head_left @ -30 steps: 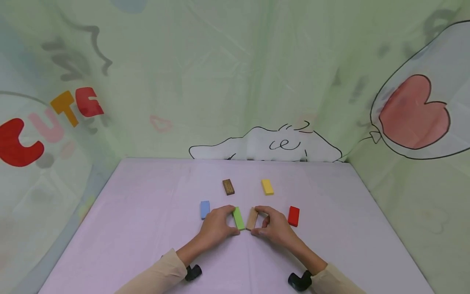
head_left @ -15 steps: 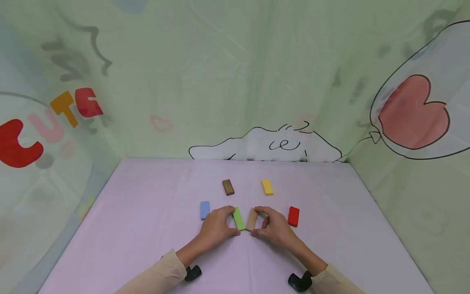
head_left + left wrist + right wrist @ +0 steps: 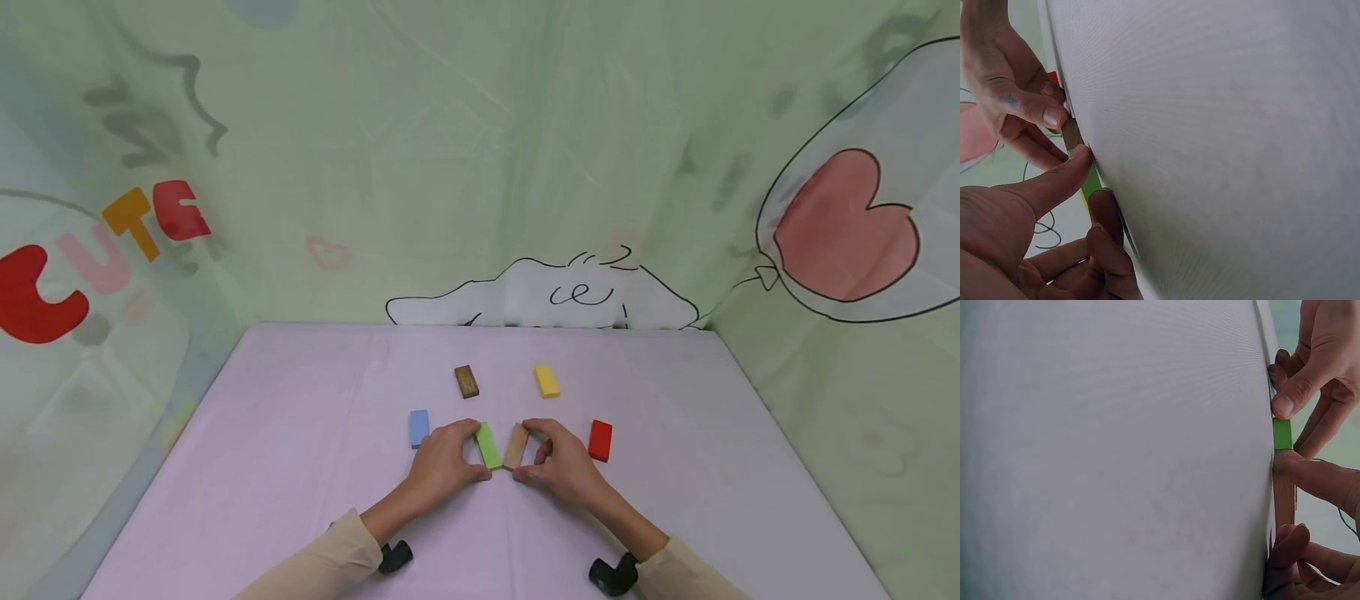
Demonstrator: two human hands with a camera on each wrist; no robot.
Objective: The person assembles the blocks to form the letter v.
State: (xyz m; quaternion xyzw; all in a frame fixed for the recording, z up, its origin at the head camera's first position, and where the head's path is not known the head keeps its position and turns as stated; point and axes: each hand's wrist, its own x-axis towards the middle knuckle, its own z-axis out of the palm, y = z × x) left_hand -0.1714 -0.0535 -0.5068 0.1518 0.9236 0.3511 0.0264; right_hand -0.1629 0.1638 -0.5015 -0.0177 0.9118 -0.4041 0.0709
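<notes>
We see the left hand [image 3: 442,457] pinching a smooth, oblong green block [image 3: 488,446] between thumb and finger, and the right hand [image 3: 558,458] pinching a plain-wood tan block [image 3: 515,447] likewise, both pieces lying slanted with their near ends just beside each other. Around them we find more small oblongs: a streaky dark brown block [image 3: 467,382] and a yellow block [image 3: 547,382] farther back, a blue block [image 3: 418,429] and a red block [image 3: 600,440] outermost. Beneath, we have a pale lilac tabletop [image 3: 225,483], enclosed by creased green hangings [image 3: 420,158] printed with letters and a heart balloon [image 3: 847,225].
</notes>
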